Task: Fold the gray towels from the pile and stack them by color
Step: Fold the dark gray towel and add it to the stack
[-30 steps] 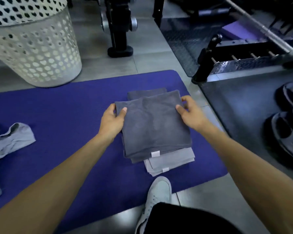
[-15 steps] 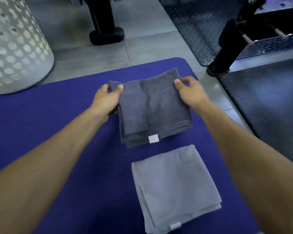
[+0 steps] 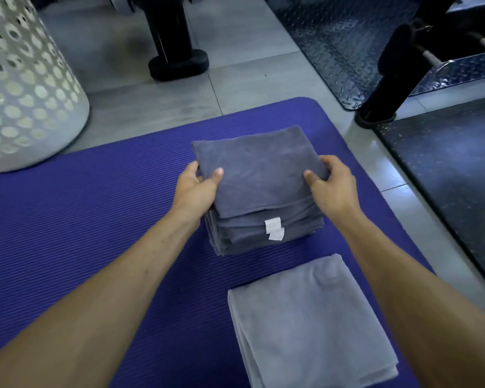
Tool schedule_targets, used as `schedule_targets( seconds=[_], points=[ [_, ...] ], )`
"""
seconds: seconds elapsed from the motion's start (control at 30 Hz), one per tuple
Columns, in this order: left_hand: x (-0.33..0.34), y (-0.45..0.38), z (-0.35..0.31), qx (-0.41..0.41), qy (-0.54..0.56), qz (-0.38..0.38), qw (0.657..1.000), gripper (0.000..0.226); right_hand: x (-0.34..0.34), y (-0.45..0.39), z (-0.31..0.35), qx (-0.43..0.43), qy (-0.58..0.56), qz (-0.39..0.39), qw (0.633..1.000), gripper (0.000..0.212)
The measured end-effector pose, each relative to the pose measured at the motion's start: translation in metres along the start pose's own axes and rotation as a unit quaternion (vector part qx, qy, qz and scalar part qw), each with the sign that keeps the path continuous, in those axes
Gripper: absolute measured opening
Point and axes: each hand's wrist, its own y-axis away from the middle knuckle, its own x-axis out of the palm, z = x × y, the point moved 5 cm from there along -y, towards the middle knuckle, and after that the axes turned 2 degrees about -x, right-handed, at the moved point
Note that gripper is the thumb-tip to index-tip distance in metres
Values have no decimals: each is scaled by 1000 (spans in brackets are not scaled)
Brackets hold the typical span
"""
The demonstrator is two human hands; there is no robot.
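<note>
Both grips are clamping the stack of folded dark gray towels (image 3: 259, 191) from its sides: the left hand (image 3: 198, 189) is curling round the left edge with its thumb lying on top, and the right hand (image 3: 332, 186) is doing likewise at the right edge. That stack is sitting on the purple mat (image 3: 95, 233), two white tags (image 3: 274, 229) showing on its near face. Just nearer, apart from it, a folded light gray towel (image 3: 308, 323) is lying flat. A white perforated basket (image 3: 25, 88) is standing on the floor at far left.
</note>
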Motion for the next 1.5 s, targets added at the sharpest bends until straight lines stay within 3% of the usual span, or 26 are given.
schedule_targets(
  seconds=[0.13,0.23,0.37,0.47,0.53,0.63,0.7,0.8,0.97,1.07,1.13,1.2,1.3,1.5],
  points=[
    [-3,5,29,-86,-45,-19,995,44,15,6,-32,113,52,130,984,39],
    [-6,10,31,-42,-36,-8,998,48,15,10,-31,86,22,104,991,35],
    [-15,9,28,-15,-12,-77,997,35,8,18,-25,28,-3,38,999,39],
    [-13,16,37,-9,-141,-53,989,41,15,28,-35,38,64,61,995,49],
    [-11,26,33,77,-269,-62,958,56,16,32,-38,10,158,47,986,57],
    [7,38,11,264,-469,-68,840,66,28,39,-13,-156,308,11,938,63],
    [30,33,15,281,-555,2,783,67,48,43,-2,-238,339,74,907,61],
    [43,26,44,237,-613,61,751,71,68,48,-24,-177,361,172,899,65],
    [22,33,71,200,-573,58,793,76,68,51,-33,-103,414,204,881,72],
    [4,37,62,171,-497,97,845,70,61,57,0,-117,387,179,897,47],
    [-18,48,46,176,-429,97,881,57,58,75,19,-145,335,151,919,23],
    [-49,70,28,207,-393,65,894,35,62,103,33,-137,263,154,943,20],
    [-103,116,6,183,-352,57,916,16,73,142,62,-119,197,190,954,15],
    [-248,221,4,163,-386,38,907,6,132,243,188,-247,199,358,878,12]
  ],
)
